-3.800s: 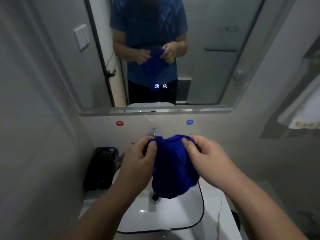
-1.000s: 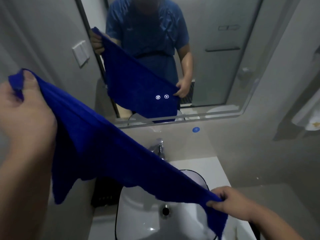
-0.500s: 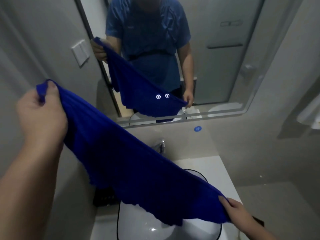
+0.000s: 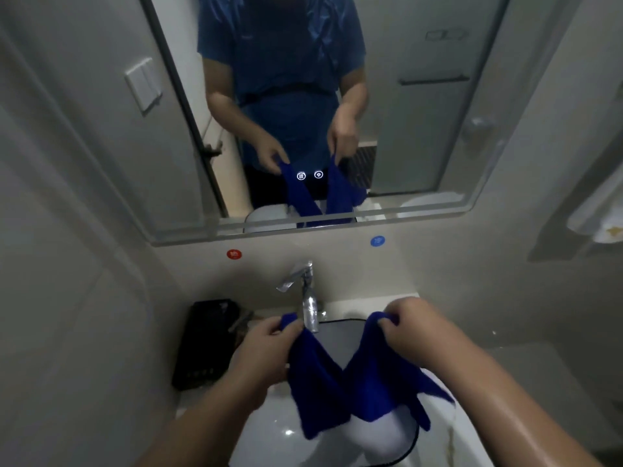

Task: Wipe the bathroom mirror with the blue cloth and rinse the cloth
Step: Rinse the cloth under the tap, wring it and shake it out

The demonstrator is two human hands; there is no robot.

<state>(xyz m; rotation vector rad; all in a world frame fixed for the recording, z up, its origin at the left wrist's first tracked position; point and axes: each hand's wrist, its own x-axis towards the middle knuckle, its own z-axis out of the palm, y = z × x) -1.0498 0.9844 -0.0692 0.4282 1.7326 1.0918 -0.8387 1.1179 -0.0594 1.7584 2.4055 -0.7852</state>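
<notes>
The blue cloth [image 4: 354, 382] hangs in a sagging V over the white sink [image 4: 279, 429]. My left hand [image 4: 266, 348] pinches one upper corner of it, just left of the chrome faucet [image 4: 308, 305]. My right hand [image 4: 409, 326] pinches the other corner to the right of the faucet. Both hands are level, a little in front of the spout. The mirror [image 4: 421, 129] fills the wall above and reflects a person in a blue shirt holding the cloth.
A black case [image 4: 205, 348] stands on the counter left of the sink. Red [image 4: 234, 254] and blue [image 4: 377, 241] round stickers sit on the wall under the mirror. A wall switch [image 4: 143, 84] is at upper left. A white towel [image 4: 603, 224] hangs at the right edge.
The cloth was stretched diagonally, left hand raised high and right hand low. Both hands have come together to the same height over the sink, so the cloth now sags between them.
</notes>
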